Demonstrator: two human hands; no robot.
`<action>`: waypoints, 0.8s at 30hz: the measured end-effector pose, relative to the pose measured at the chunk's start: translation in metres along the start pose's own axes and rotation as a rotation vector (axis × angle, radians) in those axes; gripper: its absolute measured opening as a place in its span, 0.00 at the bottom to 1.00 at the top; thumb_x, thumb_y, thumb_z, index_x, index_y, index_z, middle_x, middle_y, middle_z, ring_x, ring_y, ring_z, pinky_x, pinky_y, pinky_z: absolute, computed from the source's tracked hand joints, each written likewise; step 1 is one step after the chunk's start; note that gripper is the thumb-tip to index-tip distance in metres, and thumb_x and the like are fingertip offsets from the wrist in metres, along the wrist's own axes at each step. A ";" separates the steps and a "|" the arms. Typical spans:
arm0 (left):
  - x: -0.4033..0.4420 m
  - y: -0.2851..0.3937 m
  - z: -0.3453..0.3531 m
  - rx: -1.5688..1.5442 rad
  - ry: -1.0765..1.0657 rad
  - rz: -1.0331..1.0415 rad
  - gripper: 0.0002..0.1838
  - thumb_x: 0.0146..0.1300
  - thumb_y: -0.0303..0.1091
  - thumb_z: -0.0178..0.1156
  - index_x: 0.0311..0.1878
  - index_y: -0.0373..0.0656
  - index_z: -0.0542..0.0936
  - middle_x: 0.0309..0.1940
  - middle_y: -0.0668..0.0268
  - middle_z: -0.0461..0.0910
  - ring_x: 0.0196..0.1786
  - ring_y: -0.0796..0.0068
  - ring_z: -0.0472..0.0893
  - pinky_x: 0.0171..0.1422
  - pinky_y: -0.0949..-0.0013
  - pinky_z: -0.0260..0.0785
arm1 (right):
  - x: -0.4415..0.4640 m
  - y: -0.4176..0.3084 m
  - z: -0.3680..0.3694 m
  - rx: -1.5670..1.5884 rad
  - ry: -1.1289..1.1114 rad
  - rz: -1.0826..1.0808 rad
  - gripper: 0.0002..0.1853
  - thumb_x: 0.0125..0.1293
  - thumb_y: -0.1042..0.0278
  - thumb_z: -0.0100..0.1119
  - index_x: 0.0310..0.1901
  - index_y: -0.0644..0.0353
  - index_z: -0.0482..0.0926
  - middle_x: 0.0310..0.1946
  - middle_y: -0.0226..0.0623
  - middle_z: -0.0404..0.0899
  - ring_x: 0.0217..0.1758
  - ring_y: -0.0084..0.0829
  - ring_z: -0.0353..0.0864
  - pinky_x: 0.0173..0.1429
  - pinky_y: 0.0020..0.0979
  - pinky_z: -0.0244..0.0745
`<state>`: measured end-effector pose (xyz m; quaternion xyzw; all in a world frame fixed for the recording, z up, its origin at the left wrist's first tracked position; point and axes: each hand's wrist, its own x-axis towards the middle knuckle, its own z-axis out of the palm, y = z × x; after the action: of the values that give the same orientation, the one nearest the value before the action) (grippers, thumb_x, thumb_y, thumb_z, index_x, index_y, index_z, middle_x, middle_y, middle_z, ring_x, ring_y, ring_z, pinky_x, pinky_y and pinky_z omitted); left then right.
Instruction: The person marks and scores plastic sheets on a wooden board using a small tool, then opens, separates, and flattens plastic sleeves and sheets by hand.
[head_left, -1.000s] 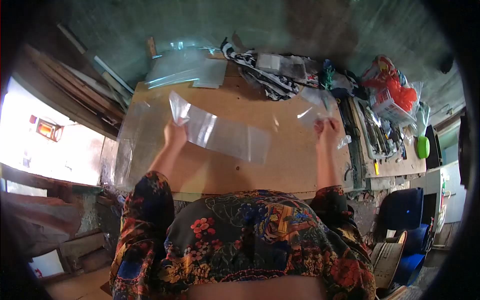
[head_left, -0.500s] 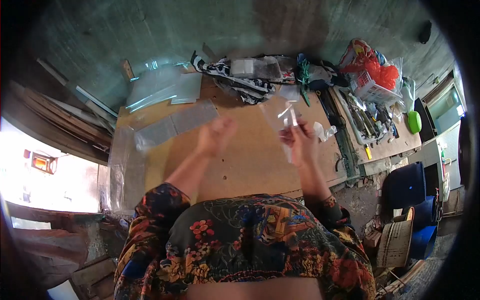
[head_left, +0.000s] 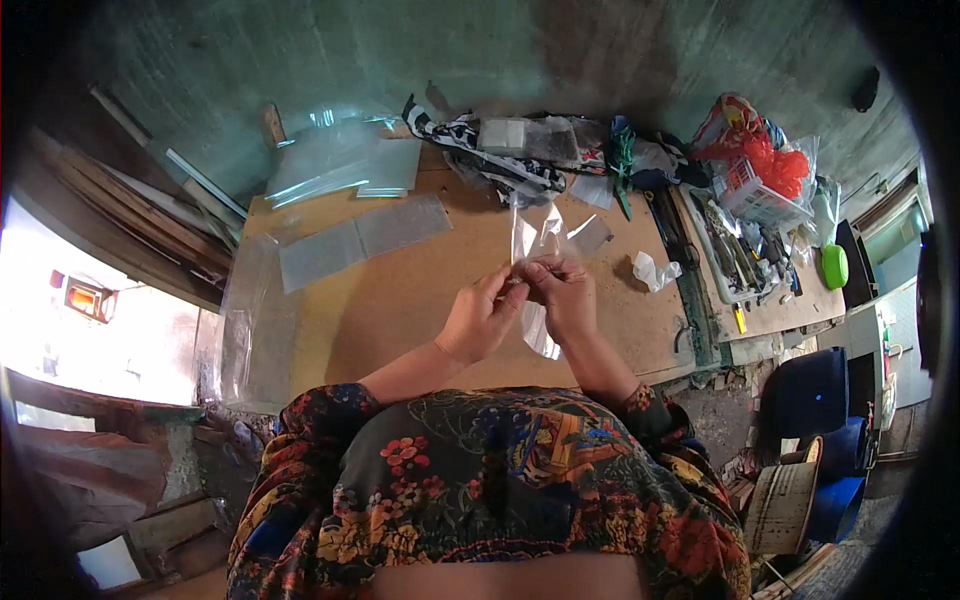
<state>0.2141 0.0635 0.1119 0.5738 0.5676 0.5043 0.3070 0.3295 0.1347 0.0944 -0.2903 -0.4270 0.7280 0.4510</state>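
A clear plastic sheet (head_left: 540, 232), shiny and curled, stands up between my hands above the middle of the wooden table; its lower end (head_left: 541, 332) shows under my right hand. My right hand (head_left: 565, 298) is closed on it, thumb and fingers pinched. My left hand (head_left: 482, 317) meets the right one at the same edge, its thumb and fingertips pressed together on the plastic. Just behind them lies a small clear piece (head_left: 589, 234) on the board. To the left, a long flat strip of clear plastic (head_left: 365, 240) rests on the table.
Stacked clear sheets (head_left: 335, 165) lie at the back left, near a black-and-white cloth (head_left: 500, 165). Crumpled white plastic (head_left: 655, 271) sits to the right. Beyond are a tool tray (head_left: 735, 245), a white basket (head_left: 765, 197) with a red bag, and a green container (head_left: 834, 266).
My left hand has moved right to join my right hand at the plastic. The right hand has shifted slightly left, and the sheet now stands between both hands.
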 end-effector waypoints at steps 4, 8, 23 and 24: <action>-0.008 -0.013 0.009 0.018 0.035 0.068 0.11 0.59 0.28 0.54 0.43 0.33 0.71 0.32 0.53 0.76 0.35 0.68 0.80 0.37 0.71 0.70 | 0.001 0.009 0.006 -0.042 0.136 -0.122 0.06 0.58 0.72 0.58 0.29 0.63 0.73 0.24 0.31 0.76 0.26 0.22 0.74 0.31 0.24 0.73; -0.009 -0.038 0.005 -0.105 0.028 0.019 0.15 0.55 0.23 0.56 0.47 0.36 0.72 0.36 0.61 0.77 0.37 0.75 0.77 0.42 0.74 0.68 | 0.002 0.016 -0.004 -0.004 0.056 -0.136 0.05 0.59 0.71 0.58 0.31 0.61 0.73 0.24 0.28 0.74 0.26 0.20 0.73 0.31 0.25 0.72; 0.006 -0.008 -0.039 -0.195 -0.145 -0.186 0.06 0.58 0.28 0.58 0.34 0.34 0.77 0.24 0.67 0.78 0.28 0.81 0.76 0.33 0.78 0.69 | 0.007 -0.019 -0.027 -0.108 -0.218 -0.088 0.03 0.62 0.73 0.52 0.35 0.61 0.70 0.32 0.36 0.75 0.36 0.31 0.78 0.40 0.28 0.75; 0.006 -0.008 -0.038 -0.140 -0.085 -0.185 0.08 0.57 0.30 0.59 0.33 0.35 0.78 0.23 0.66 0.78 0.26 0.81 0.76 0.31 0.77 0.68 | 0.007 -0.015 -0.025 -0.108 -0.217 -0.086 0.03 0.62 0.73 0.52 0.35 0.61 0.70 0.32 0.36 0.75 0.36 0.31 0.78 0.40 0.28 0.75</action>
<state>0.1750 0.0620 0.1177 0.5170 0.5679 0.4873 0.4155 0.3533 0.1538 0.0959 -0.2152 -0.5237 0.7111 0.4169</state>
